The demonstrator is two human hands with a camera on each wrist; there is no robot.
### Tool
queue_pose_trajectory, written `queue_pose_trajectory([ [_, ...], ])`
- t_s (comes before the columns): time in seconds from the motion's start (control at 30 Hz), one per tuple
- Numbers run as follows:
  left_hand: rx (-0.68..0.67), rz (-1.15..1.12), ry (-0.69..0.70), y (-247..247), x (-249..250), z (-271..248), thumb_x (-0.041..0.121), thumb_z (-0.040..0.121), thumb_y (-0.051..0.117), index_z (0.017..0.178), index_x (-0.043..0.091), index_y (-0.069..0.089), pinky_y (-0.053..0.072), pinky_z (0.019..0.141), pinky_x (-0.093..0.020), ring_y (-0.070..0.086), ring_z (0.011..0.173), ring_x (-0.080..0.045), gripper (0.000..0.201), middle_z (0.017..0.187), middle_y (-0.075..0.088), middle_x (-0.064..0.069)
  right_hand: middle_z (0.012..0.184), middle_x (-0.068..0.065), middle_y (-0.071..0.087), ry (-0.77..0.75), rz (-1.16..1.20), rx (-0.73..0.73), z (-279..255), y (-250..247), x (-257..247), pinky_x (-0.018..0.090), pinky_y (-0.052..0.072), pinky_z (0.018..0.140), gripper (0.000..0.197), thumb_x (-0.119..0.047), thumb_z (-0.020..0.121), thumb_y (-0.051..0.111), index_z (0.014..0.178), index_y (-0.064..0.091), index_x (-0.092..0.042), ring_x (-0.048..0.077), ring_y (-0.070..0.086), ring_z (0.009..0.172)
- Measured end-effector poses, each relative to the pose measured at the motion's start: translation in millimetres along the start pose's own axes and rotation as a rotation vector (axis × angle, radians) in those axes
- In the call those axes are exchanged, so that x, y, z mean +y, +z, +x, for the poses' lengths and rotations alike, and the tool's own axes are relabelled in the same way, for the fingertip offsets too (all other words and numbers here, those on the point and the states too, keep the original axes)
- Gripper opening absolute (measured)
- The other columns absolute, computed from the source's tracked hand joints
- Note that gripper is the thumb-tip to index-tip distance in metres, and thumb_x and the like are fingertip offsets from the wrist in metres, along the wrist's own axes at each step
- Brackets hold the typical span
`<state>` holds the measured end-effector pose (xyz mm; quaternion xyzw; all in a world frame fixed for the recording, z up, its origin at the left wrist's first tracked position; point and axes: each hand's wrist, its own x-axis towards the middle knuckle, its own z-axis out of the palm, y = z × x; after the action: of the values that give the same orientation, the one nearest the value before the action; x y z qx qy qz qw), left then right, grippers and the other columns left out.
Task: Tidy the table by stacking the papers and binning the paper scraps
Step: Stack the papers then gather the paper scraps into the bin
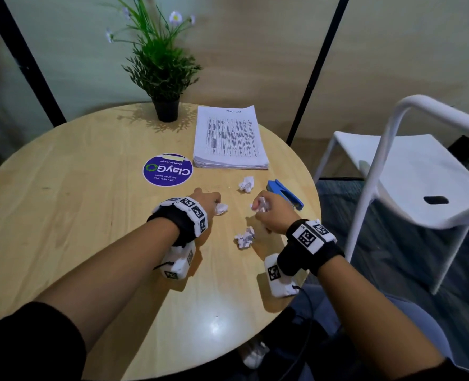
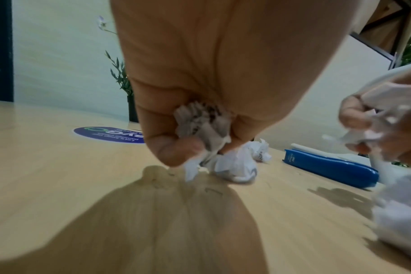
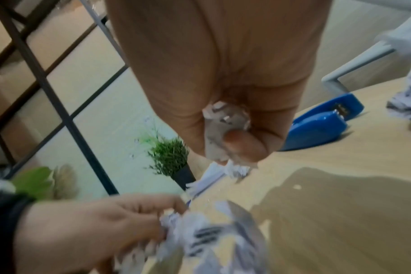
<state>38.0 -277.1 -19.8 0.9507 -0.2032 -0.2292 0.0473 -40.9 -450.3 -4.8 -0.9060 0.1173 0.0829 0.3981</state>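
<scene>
A neat stack of printed papers (image 1: 229,138) lies at the back of the round wooden table (image 1: 71,188). My left hand (image 1: 208,200) grips a crumpled paper scrap (image 1: 221,208), seen bunched in the curled fingers (image 2: 176,148) with its white end (image 2: 232,166) touching the table. My right hand (image 1: 269,209) holds another crumpled scrap (image 1: 261,204), pinched under the thumb (image 3: 244,142). Two loose scraps lie on the table: one (image 1: 246,183) beyond the hands, one (image 1: 245,237) between my wrists.
A blue stapler (image 1: 285,193) lies just right of my right hand. A potted plant (image 1: 165,78) stands at the table's back, and a round purple sticker (image 1: 168,169) sits mid-table. A white chair (image 1: 420,171) stands to the right. No bin is in view.
</scene>
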Motion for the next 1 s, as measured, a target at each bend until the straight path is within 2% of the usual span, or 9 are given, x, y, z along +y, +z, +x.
queue_pose_trajectory([
  [0.17,-0.005,0.027,-0.051,-6.7,0.5,-5.6,0.016,0.096,0.042,0.122,0.010,0.051,0.040,0.081,-0.037,0.052,0.104,-0.035,0.029,0.121,0.051,-0.016,0.071,0.005,0.045,0.076,0.144,0.094,-1.2,-38.9,9.6,0.025,0.039,0.049,0.019,-0.002,0.088,0.050,0.077,0.044,-0.015,0.017,0.043,0.054],
  [0.27,0.026,-0.050,-0.103,0.3,1.3,-3.3,0.017,0.092,0.049,0.121,0.010,0.048,0.049,0.086,-0.042,0.051,0.103,-0.039,0.029,0.120,0.050,-0.017,0.087,0.006,0.046,0.169,0.156,0.201,-0.9,-61.0,22.0,0.024,0.037,0.048,0.010,-0.008,0.088,0.054,0.095,0.048,-0.010,0.016,0.042,0.057],
  [0.33,0.100,-0.112,-0.086,-0.8,7.4,-6.8,0.029,0.094,0.046,0.122,0.012,0.045,0.046,0.091,-0.044,0.048,0.110,-0.040,0.033,0.128,0.045,-0.017,0.086,0.003,0.048,0.222,0.100,0.271,-1.6,-73.4,33.1,0.024,0.038,0.047,0.018,-0.016,0.086,0.062,0.100,0.052,-0.010,0.017,0.044,0.059],
  [0.47,0.105,-0.313,-0.191,-0.2,18.3,-8.3,0.071,0.079,0.045,0.137,0.015,0.038,0.041,0.093,-0.042,0.047,0.121,-0.038,0.081,0.139,0.035,-0.016,0.062,-0.011,0.039,0.297,-0.159,0.230,-5.8,-81.7,52.8,0.020,0.028,0.042,0.034,-0.045,0.080,0.068,0.071,0.046,-0.020,0.010,0.045,0.052],
  [0.57,0.098,-0.306,-0.172,-1.3,24.6,-12.2,0.081,0.067,0.049,0.140,0.017,0.034,0.042,0.093,-0.042,0.046,0.124,-0.037,0.099,0.141,0.033,-0.013,0.082,-0.006,0.048,0.379,-0.206,0.213,-6.9,-75.5,63.3,0.022,0.029,0.049,0.045,-0.057,0.071,0.071,0.074,0.043,-0.022,0.009,0.048,0.063],
  [0.7,0.059,-0.211,-0.130,1.8,40.3,-16.8,0.085,0.059,0.053,0.141,0.017,0.031,0.041,0.095,-0.044,0.044,0.127,-0.035,0.108,0.143,0.032,-0.013,0.120,0.006,0.055,0.435,-0.171,0.147,-10.6,-61.0,64.0,0.029,0.042,0.077,0.076,-0.051,0.062,0.081,0.119,0.047,-0.012,0.024,0.055,0.107],
  [0.83,0.027,-0.139,-0.102,12.7,53.5,-20.2,0.088,0.054,0.052,0.136,0.018,0.036,0.040,0.097,-0.047,0.044,0.126,-0.034,0.108,0.138,0.038,-0.013,0.111,0.005,0.053,0.447,-0.158,0.114,-10.6,-49.3,59.9,0.033,0.046,0.079,0.066,-0.043,0.069,0.079,0.119,0.049,-0.012,0.019,0.048,0.092],
  [0.93,0.014,-0.112,-0.064,21.2,60.4,-20.7,0.089,0.051,0.052,0.133,0.017,0.039,0.045,0.097,-0.047,0.048,0.122,-0.032,0.109,0.133,0.045,-0.011,0.114,0.007,0.057,0.458,-0.180,0.110,-8.7,-43.8,57.9,0.035,0.053,0.083,0.062,-0.038,0.071,0.076,0.122,0.051,-0.012,0.020,0.052,0.092],
  [1.0,-0.001,-0.115,-0.039,24.0,62.6,-22.0,0.086,0.051,0.055,0.128,0.017,0.041,0.048,0.092,-0.045,0.053,0.115,-0.030,0.104,0.125,0.051,-0.009,0.105,0.006,0.057,0.454,-0.163,0.117,-8.2,-40.8,56.3,0.034,0.054,0.081,0.059,-0.031,0.071,0.074,0.122,0.053,-0.012,0.021,0.054,0.091],
])
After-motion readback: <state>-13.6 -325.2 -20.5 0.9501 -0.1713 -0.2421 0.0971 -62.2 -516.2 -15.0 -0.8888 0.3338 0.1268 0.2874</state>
